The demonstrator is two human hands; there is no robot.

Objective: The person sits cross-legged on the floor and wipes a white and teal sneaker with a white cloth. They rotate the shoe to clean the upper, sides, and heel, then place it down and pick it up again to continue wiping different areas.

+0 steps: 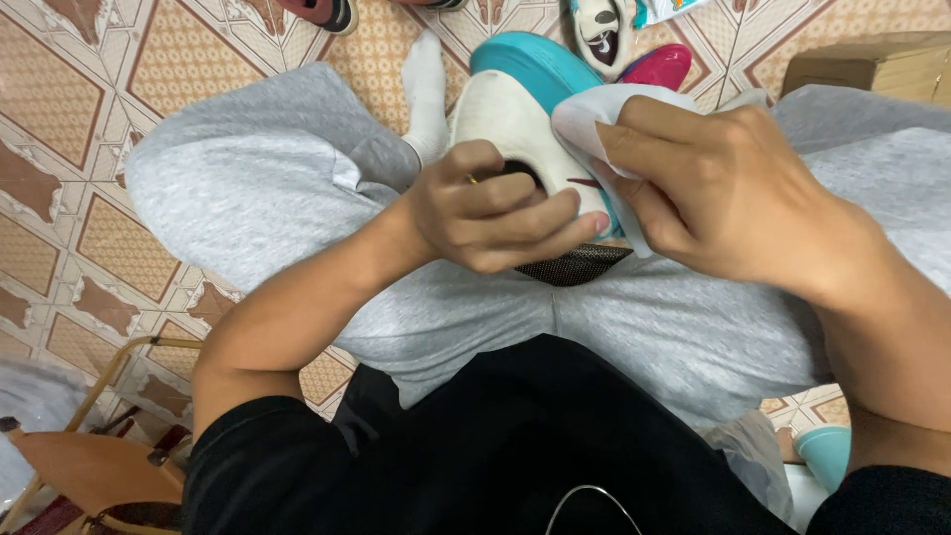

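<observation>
My left hand (490, 208) has its grip clenched around the white shoe (515, 129) with the teal sole, fingers hooked at its opening, holding it over my lap in grey trousers (297, 188). Just beside it, my right hand (723, 188) pinches a white cloth (594, 119) against the shoe's side.
</observation>
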